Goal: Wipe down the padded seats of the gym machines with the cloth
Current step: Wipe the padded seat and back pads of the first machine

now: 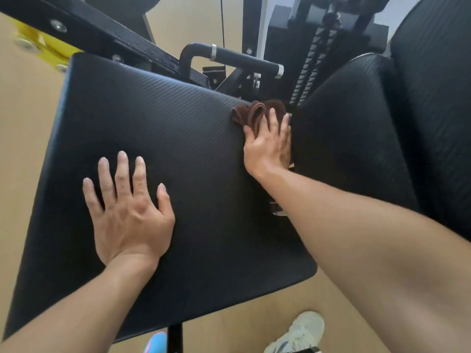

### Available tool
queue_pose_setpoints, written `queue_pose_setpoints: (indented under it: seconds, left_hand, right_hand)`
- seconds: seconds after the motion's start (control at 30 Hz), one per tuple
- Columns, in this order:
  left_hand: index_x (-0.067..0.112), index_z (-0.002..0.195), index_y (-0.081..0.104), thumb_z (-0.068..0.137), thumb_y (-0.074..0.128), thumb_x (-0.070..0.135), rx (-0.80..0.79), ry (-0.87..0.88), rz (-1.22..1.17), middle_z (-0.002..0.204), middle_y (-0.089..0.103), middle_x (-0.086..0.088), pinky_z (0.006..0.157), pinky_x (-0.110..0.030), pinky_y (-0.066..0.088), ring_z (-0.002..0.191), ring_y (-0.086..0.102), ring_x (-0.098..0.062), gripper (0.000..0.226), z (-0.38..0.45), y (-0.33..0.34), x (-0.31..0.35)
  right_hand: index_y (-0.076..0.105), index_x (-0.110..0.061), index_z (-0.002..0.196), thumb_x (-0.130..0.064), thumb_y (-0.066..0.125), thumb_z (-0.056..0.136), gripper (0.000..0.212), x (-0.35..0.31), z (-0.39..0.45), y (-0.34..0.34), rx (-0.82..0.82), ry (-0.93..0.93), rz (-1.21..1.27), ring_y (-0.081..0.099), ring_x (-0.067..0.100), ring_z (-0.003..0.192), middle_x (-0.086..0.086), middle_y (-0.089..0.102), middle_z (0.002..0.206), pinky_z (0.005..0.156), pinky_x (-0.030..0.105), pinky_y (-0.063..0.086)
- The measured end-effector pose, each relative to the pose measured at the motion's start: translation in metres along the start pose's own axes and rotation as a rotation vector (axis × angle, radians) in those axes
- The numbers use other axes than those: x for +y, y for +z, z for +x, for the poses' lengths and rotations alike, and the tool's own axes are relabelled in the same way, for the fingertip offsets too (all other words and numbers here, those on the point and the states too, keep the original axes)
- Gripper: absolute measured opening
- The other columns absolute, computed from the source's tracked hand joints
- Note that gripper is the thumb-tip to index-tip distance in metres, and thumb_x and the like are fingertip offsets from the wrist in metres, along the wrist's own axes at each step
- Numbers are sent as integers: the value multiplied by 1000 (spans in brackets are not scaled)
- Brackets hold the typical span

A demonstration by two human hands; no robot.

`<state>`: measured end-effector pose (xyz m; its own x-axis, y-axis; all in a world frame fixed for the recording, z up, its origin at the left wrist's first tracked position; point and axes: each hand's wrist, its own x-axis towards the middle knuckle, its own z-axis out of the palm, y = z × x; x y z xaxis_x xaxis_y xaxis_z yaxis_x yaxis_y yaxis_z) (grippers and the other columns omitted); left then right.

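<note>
At centre frame: padded seat, black, ribbed texture, broad and roughly rectangular with rounded corners, seen from above and tilted across the view, mounted on a black post showing at its near edge

On the seat, near-left area: left hand, palm down, fingers spread wide and flat against the padding, holding nothing; bare forearm runs off the lower left

At the seat's far right edge: right hand, palm down, fingers extended and slightly apart, pressing flat on the cloth rather than closing around it; bare forearm runs off the lower right

Cloth: brown, bunched into folds, lying on the far right corner of the seat, partly under the right fingers, its loose folds showing beyond the fingertips

Right of the seat: second black pad, glossier, stitched, set just beside the seat with a narrow gap between them; a further dark pad rises at the far right

Behind the seat: black handle bar with metal collars; weight stack; black frame beam with bolts crossing the upper left; yellow part at the left edge, blurred

Below: light wood-toned floor; white sneaker at lower right; a blue and pink item beside the post, too cropped to identify
</note>
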<state>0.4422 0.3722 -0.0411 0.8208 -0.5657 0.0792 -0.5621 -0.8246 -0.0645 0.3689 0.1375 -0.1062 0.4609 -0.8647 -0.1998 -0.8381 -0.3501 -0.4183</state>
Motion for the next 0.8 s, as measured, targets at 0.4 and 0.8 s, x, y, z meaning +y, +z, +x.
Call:
queue_pose_setpoints:
  seconds: [0.4, 0.8]
  left_hand:
    - [14, 157, 26, 101, 29, 45, -1, -1, -4, 168, 16, -7, 125, -53, 2, 156, 4, -28, 64, 1, 0, 1]
    - [14, 157, 25, 101, 27, 45, 7, 3, 11, 168, 16, -8, 125, -52, 0, 156, 3, -29, 64, 1, -2, 4]
  right_hand:
    - [69, -14, 127, -10, 63, 81, 46, 9, -144, -8, 219, -422, 376, 62, 20, 120, 6, 69, 131, 101, 35, 45]
    - [39, -40, 153, -57, 43, 102, 54, 46, -212, 12, -109, -823, -79, 9, 28, 156, -5, 27, 166, 122, 62, 10]
